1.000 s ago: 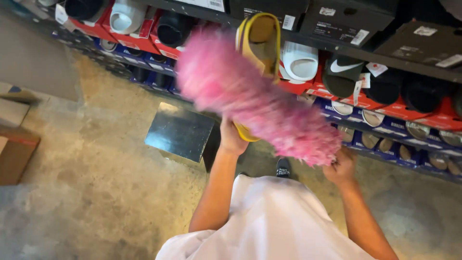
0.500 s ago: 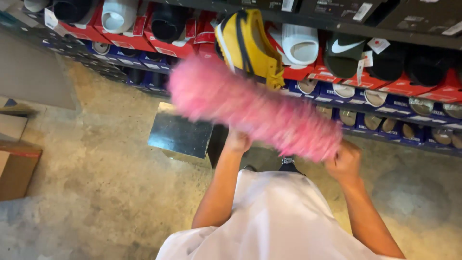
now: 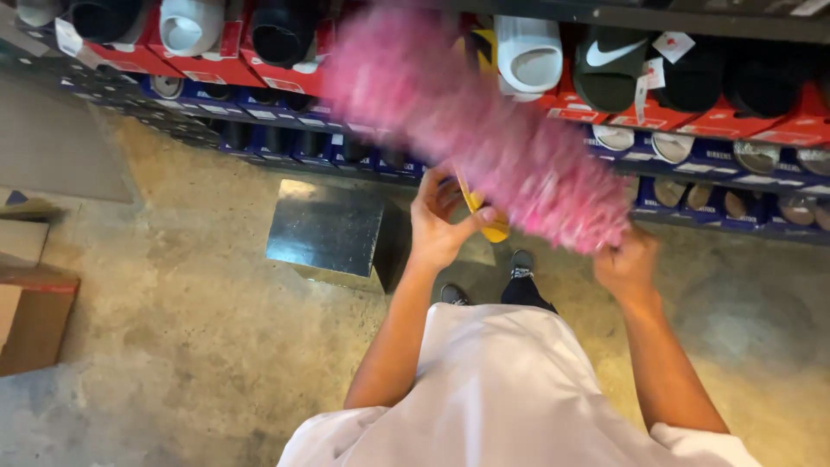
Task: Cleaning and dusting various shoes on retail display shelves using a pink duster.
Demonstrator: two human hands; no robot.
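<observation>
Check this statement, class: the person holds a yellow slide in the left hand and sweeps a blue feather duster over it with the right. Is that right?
Not quite. The head view shows the duster is pink, not blue. The rest stands: the left hand holds the yellow slide, and the right hand holds the duster's lower end.

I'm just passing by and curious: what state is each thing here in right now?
Left hand: closed around a yellow slide.
Right hand: grips the end of a pink duster.
Pink duster: blurred, lying across the yellow slide.
White slide: resting on a red box on the shelf.
Metal box: standing on the floor, lid shut.
Cardboard box: on the floor, at the left edge.
</observation>
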